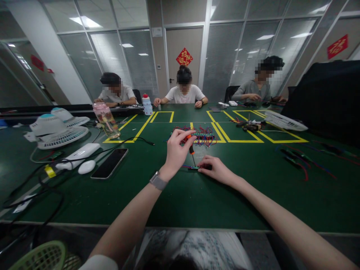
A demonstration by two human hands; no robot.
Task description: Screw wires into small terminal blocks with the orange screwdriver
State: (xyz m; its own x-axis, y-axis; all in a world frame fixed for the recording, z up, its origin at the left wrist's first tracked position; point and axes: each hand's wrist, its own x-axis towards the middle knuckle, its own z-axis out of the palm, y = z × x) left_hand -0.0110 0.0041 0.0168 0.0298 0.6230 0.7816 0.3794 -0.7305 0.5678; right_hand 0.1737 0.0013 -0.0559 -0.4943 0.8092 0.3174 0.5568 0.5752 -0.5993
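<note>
An orange and black screwdriver (191,150) stands nearly upright, its handle pinched in the fingers of my left hand (178,149). Its tip meets a small green circuit board (193,168) lying on the green table (157,202). My right hand (214,168) grips the board's right end between thumb and fingers. Red and blue wires (185,166) run out at the board's left. Just beyond my left hand lies a row of boards with tangled red and blue wires (206,137), partly hidden by that hand.
Phone (110,163), white mouse (87,167), power strip (78,155), cables, fans (56,131) and pink bottle (106,120) stand left. Right are tools (253,126), wired boards (294,157) and a white keyboard (285,120). Three people sit across the table.
</note>
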